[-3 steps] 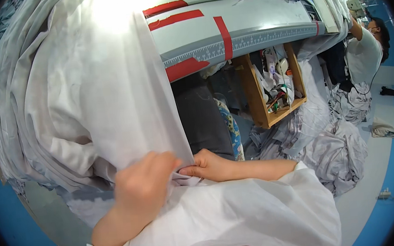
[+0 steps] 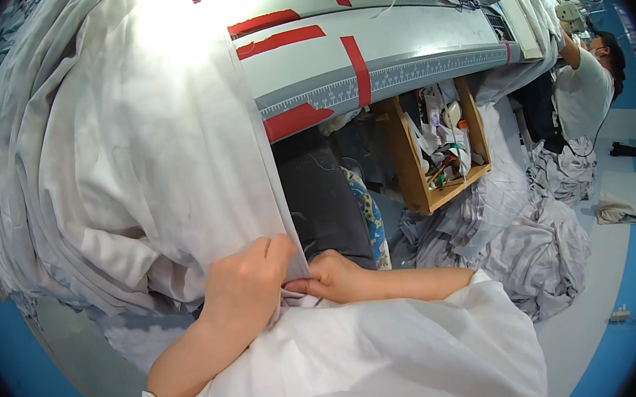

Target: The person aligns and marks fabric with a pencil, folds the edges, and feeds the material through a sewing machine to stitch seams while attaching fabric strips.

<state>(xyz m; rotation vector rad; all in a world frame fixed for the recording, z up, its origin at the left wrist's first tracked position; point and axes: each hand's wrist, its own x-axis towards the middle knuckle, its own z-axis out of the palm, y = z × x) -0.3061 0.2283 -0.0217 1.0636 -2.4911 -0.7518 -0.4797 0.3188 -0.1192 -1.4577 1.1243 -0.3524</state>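
A long pale white cloth [image 2: 184, 158] runs from the sewing table down toward my body, its straight folded edge on the right. Close to my shirt, my right hand [image 2: 329, 276] pinches that edge between thumb and curled fingers. My left hand [image 2: 246, 282] lies just left of it, fingers bent and closed on the same cloth. Part of the bunched fabric between the two hands is hidden by them.
Heaped pale cloth [image 2: 65, 200] fills the left side. Ahead stands a grey table edge with a ruler strip [image 2: 428, 68] and red tape [image 2: 357, 68]. Below it, an open wooden drawer [image 2: 407, 167] holds small items. Crumpled fabric [image 2: 545, 253] and a co-worker [image 2: 587, 88] are at right.
My left hand, blurred before, is now sharp and slightly higher, nearer the cloth's edge. My right hand keeps its pinch. The whole view has shifted a little.
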